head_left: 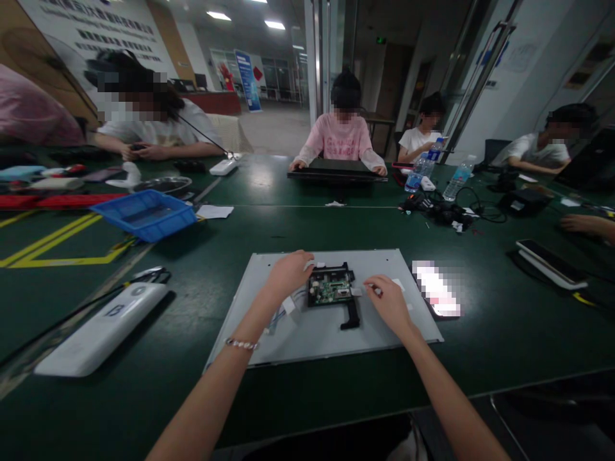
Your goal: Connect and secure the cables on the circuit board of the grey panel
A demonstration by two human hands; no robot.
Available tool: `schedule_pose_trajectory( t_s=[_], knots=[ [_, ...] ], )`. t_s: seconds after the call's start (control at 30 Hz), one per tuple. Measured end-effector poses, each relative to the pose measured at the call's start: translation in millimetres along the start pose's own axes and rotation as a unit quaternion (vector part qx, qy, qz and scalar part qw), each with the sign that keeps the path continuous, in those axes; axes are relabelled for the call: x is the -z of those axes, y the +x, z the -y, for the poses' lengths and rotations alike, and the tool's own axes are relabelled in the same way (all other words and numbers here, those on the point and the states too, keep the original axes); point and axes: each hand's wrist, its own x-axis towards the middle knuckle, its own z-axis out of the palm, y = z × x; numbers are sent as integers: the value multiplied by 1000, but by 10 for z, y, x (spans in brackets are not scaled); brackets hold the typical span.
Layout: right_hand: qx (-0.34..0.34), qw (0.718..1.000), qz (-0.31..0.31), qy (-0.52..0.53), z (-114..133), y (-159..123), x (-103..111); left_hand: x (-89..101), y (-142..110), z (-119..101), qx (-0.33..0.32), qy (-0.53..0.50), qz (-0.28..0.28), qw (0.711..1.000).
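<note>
A flat light-grey panel (331,342) lies in front of me. On it rests a black bracket (353,314) carrying a green circuit board (329,289). My left hand (289,274) is at the bracket's upper left corner, fingers drawn together; what lies between the fingertips is hidden. On the other side, my right hand (390,299) has thumb and forefinger pinched close to the board's right edge. Anything in that pinch is too small to make out. A small pale tab (356,292) sticks out from the board toward it. White connector wires (288,306) lie left of the board.
A lit phone (436,289) lies beside the panel's right edge. To the left are a white power bank (108,323) with a cable and a blue tray (144,214). Bottles (460,178) and tangled cables stand farther right. Across the table a person holds a dark screen (337,170).
</note>
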Motion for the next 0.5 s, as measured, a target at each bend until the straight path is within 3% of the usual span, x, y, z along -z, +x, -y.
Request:
schedule_pose_trajectory(
  t_s=[0.17,0.3,0.4,0.5],
  knots=[
    [3,1000,1,-1,23,-19,11,134,-384,130,41,-47,-35,997],
    [13,1000,-7,-11,103,-20,32,127,-730,185,65,-72,-46,994],
    [66,997,14,-24,305,-4,38,63,-934,151,76,-65,-45,994],
    [159,983,76,-46,623,19,-24,-5,-1064,58,85,-48,-32,995]
  ],
)
